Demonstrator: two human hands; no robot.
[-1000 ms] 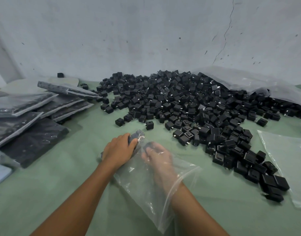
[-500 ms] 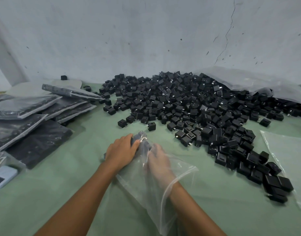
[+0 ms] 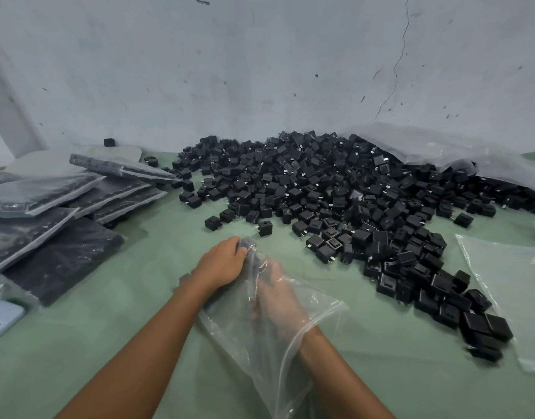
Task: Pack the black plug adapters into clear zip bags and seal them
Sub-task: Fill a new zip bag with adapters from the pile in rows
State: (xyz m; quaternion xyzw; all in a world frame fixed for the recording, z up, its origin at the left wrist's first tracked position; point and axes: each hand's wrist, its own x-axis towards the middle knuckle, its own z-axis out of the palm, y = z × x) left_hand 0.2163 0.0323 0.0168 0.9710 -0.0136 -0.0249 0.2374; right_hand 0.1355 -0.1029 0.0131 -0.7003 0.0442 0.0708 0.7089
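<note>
Beyond our fingers point(image 3: 233, 242) we see black plug adapters point(image 3: 335, 192); the zip bag point(image 3: 245, 337) at our fingers is clear, the surface point(image 3: 78, 328) beneath pale green.

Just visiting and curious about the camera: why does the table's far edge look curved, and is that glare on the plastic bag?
Head view: the wide-angle lens bows the green table's far edge; light is soft, shadows faint; yes, white glints on the clear zip bag haze the right hand inside it.

Plastic of the clear zip bag point(image 3: 260, 358) blurs the right grip point(image 3: 278, 293) inside it; what its fingers hold is unclear.
</note>
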